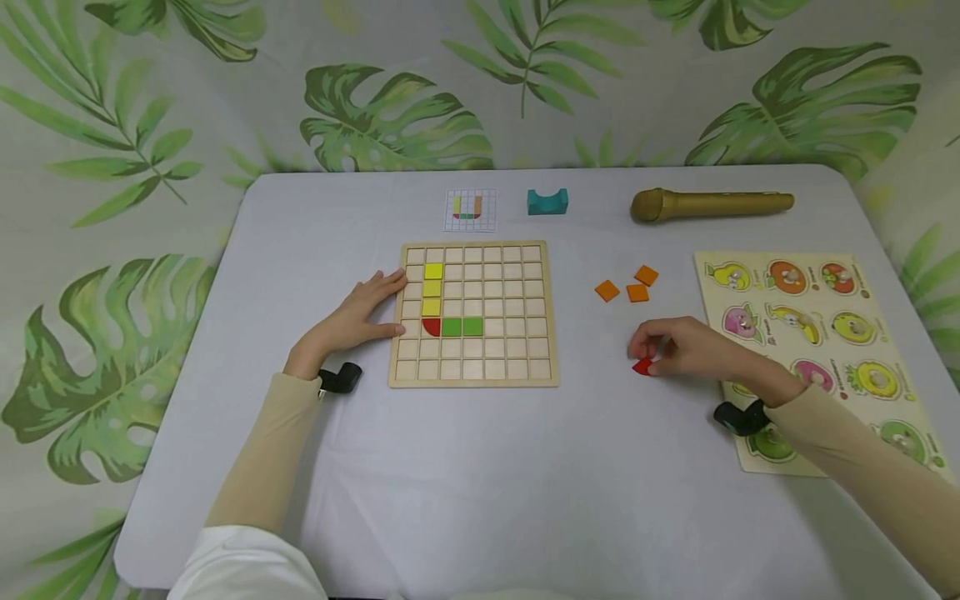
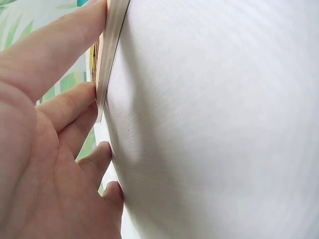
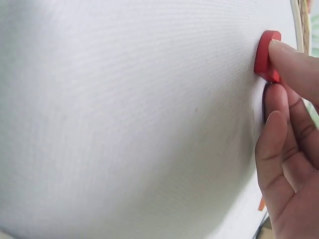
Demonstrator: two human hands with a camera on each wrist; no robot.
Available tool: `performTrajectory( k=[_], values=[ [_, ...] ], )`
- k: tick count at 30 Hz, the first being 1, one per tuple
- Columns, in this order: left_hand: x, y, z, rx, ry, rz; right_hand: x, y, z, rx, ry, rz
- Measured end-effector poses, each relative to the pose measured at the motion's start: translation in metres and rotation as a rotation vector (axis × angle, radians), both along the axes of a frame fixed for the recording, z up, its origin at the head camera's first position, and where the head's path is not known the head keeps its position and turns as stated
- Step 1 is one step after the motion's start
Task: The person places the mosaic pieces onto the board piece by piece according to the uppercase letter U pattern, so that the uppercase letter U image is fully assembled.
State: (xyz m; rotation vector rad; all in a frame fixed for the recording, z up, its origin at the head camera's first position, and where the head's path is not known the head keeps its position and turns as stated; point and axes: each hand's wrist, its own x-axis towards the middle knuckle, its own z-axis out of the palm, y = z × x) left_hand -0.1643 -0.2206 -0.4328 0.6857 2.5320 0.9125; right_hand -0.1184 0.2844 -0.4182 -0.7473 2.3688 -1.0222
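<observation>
On the right of the grid board (image 1: 494, 307), a small red piece (image 1: 642, 367) that may slip

On the table (image 1: 450, 483), between the grid board and the fruit puzzle (image 1: 823, 304), my right hand (image 1: 678, 346) pinches this red piece by thumb and fingertip; whether it is fully lifted, I cannot tell. The contact is small and one side seems curved, so I think it could turn or jump out if I squeeze unevenly. Then it might knock the orange tiles (image 1: 637, 293), which lie near. If I set it rotated, its curve would not agree with the rounded shape on the card (image 1: 470, 210).

My left hand (image 1: 356, 312) is spread at the left edge of the grid board, touching but not grasping. If it pushes, the grid board could slide, and the yellow tiles (image 1: 432, 288), the red corner tile (image 1: 431, 327) and the green tiles (image 1: 452, 327) could shift. My right wrist camera (image 1: 741, 418) is over the fruit puzzle; a low movement might, I suppose, catch there.
</observation>
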Motion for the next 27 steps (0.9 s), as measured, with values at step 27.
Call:
performTrajectory(
  k=[27],
  values=[
    [0.001, 0.001, 0.002, -0.007, -0.006, 0.009, -0.043, -0.080, 0.021, -0.122, -0.048, 0.018]
  ],
)
